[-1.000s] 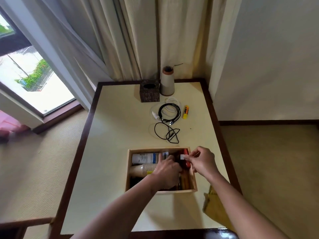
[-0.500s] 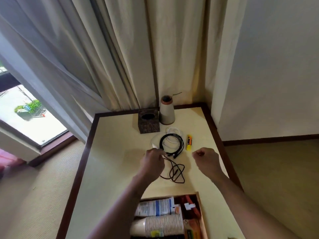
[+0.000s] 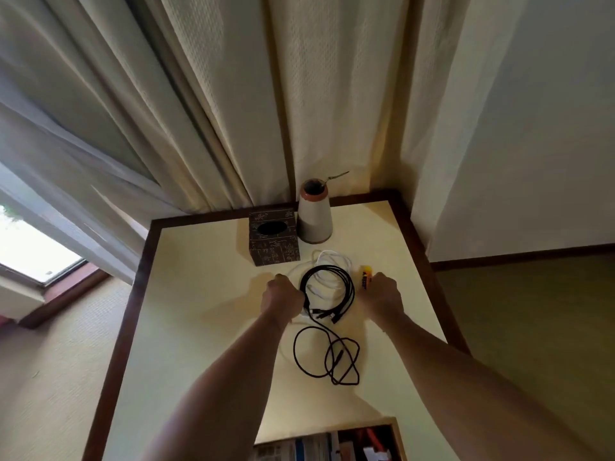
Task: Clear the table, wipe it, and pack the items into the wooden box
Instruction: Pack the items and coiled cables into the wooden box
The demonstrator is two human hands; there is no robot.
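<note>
Three cables lie unpacked toward the far end of the worktop [image 3: 206,294]: a black coil [image 3: 346,287], a white cable [image 3: 332,257] partly under it, and a loose cable [image 3: 296,356] sprawled just on the person's side. A yellow stick [image 3: 366,277] lies just right of the coil. The box [image 3: 382,421] sits at the near edge, well apart from the cables. Only its far end shows, and it looks crowded with packets [image 3: 299,447].

The left hand [image 3: 281,299] is at the coil's left edge and the right hand [image 3: 381,296] is at its right side, against the near end of the yellow stick. Both show only their backs, with the fingers curled under and out of sight. I cannot tell whether either has closed on anything.

The main risk is probably a tangle. The coil's plug ends point at the loose cable, and one strand seems to run on into it, so lifting the coil may drag the loose cable along. The white cable is threaded beneath, so it may rise with the coil or snag and pull the loops open. A coil held at one edge only would likely sag and unwind.

The yellow stick looks round. A knock from the right hand could send it rolling to the worktop's right border. The vase [image 3: 314,214] is tall and narrow and stands just behind, beside the tissue box [image 3: 274,241]. A swinging cable end could tip it. Springy loops may also pop out of the full box.
</note>
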